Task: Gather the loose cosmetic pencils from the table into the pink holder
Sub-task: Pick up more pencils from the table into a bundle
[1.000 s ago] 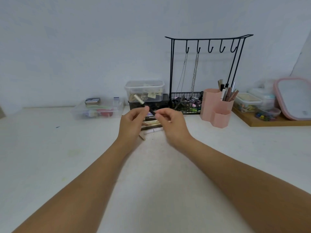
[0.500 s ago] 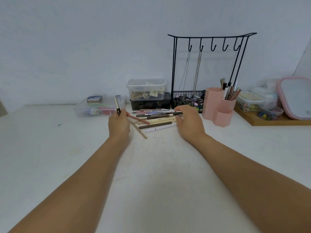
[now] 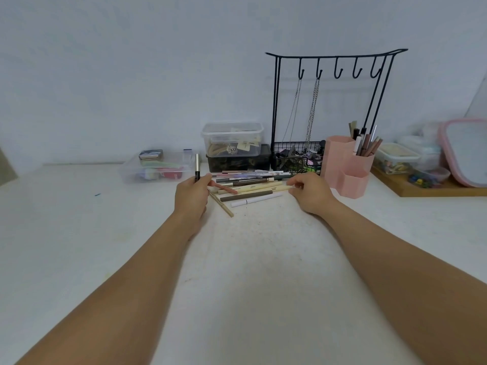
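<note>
A pile of several loose cosmetic pencils [image 3: 247, 187] lies on the white table between my hands. My left hand [image 3: 192, 196] grips a silver-and-black pencil [image 3: 197, 167] that stands upright at the pile's left end. At the right end of the pile my right hand [image 3: 308, 192] has its fingers curled, fingertips at the pencil ends; I cannot tell whether it pinches one. The pink holder [image 3: 347, 167] stands just right of that hand, with several pencils and brushes in its tall back cup.
A black wire jewellery stand [image 3: 329, 111] with chains rises behind the pile. Stacked plastic boxes [image 3: 233, 143] and a clear tray [image 3: 158, 168] sit at the back left. A wooden tray [image 3: 427, 187] with containers and a pink-rimmed mirror [image 3: 466, 151] is at the right.
My hands have drawn apart from the middle, uncovering the pile. My left hand carried the silver-and-black pencil leftward and turned it upright. My right hand moved to the pile's right end.
</note>
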Available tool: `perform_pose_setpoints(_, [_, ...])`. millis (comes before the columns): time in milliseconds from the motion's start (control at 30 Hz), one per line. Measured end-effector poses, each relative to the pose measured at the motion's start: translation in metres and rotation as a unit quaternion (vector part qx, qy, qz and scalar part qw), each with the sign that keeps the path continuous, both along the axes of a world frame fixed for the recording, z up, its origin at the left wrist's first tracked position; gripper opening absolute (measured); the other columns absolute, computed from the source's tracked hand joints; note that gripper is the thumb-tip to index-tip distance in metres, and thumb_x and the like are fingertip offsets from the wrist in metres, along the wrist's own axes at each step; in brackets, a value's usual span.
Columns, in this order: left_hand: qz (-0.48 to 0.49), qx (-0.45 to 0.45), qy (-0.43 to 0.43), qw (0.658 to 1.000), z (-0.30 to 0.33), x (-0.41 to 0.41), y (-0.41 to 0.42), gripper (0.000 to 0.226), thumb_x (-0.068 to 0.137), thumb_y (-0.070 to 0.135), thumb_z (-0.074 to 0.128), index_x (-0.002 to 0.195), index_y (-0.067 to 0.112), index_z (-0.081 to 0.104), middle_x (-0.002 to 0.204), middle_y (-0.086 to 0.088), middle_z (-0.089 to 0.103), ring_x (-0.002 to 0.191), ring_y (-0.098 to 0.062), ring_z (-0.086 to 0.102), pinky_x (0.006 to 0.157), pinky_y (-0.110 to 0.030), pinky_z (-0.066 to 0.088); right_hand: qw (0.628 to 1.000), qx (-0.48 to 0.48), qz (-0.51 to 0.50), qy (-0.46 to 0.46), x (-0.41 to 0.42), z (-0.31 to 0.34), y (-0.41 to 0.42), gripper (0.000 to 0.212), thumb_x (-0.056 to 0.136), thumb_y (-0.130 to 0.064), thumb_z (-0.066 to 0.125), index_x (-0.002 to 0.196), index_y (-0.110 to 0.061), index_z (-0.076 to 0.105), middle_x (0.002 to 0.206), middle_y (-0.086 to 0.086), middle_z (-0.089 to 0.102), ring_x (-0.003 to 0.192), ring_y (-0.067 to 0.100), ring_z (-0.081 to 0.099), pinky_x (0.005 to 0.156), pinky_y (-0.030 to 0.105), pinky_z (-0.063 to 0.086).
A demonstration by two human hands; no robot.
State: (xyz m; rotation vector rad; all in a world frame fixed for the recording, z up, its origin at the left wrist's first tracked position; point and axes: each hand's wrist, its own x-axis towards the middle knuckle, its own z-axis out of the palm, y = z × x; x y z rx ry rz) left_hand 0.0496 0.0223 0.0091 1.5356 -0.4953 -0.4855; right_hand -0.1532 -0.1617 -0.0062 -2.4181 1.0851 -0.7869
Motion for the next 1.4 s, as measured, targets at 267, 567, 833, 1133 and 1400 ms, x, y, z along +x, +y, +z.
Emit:
perform_pose_setpoints(267, [0.0, 0.0, -0.007, 1.0, -0.001, -0.001, -0.002, 0.022, 0.098, 0.027, 0.058, 0.082, 0.015, 0.067, 0.064, -0.002, 0.037, 0.051, -0.015, 0.028, 0.043, -0.025, 0.025, 1.0, 0.018, 0.008, -0.022, 0.0, 0.002, 0.003, 0.01, 0.096, -0.015, 0.064, 0.098, -0.016, 0.074, 0.088, -0.001, 0.065, 0.079, 0.014, 0.054, 0.067, 0.026, 0.038])
perform_pose_setpoints(567, [-0.051, -0.111, 0.048, 0.991, -0.001, -0.008, -0.002, 0.032, 0.103, 0.032, 0.057, 0.097, 0.009, 0.079, 0.049, 0.004, 0.044, 0.038, -0.008, 0.036, 0.038, -0.021, 0.024, 0.916, 0.233, -0.005, -0.326, 0.011, 0.014, 0.03, 0.012, 0.096, -0.019, 0.064, 0.089, -0.018, 0.075, 0.072, -0.004, 0.06, 0.067, 0.011, 0.047, 0.06, 0.021, 0.038])
perform_pose_setpoints(833, [-0.132, -0.232, 0.132, 0.955, 0.014, -0.036, -0.007, 0.025, 0.105, 0.041, 0.051, 0.12, 0.028, 0.067, 0.117, -0.005, 0.076, 0.108, -0.019, 0.072, 0.084, -0.038, 0.06, 0.815, 0.41, 0.094, -0.398, 0.052, 0.014, 0.09, 0.008, 0.094, -0.013, 0.068, 0.096, -0.008, 0.074, 0.076, 0.002, 0.061, 0.065, 0.009, 0.051, 0.055, 0.021, 0.041])
perform_pose_setpoints(1133, [-0.133, -0.184, 0.059, 0.972, 0.011, -0.05, -0.009, 0.041, 0.111, 0.03, 0.036, 0.086, 0.01, 0.062, 0.096, -0.013, 0.076, 0.098, -0.032, 0.071, 0.087, -0.046, 0.058, 0.876, 0.329, 0.184, -0.301, 0.057, 0.005, 0.106, 0.008, 0.09, -0.006, 0.071, 0.093, -0.004, 0.077, 0.077, -0.001, 0.072, 0.056, -0.001, 0.057, 0.051, 0.011, 0.042])
perform_pose_setpoints(1400, [-0.029, -0.124, 0.02, 0.992, 0.012, -0.013, -0.003, 0.026, 0.107, 0.031, 0.05, 0.086, 0.018, 0.057, 0.049, 0.008, 0.038, 0.04, -0.007, 0.038, 0.039, -0.02, 0.035, 0.992, -0.035, 0.067, -0.099, 0.014, 0.005, 0.042, 0.023, 0.086, -0.007, 0.068, 0.107, -0.014, 0.072, 0.105, -0.003, 0.067, 0.088, 0.005, 0.054, 0.079, 0.017, 0.041])
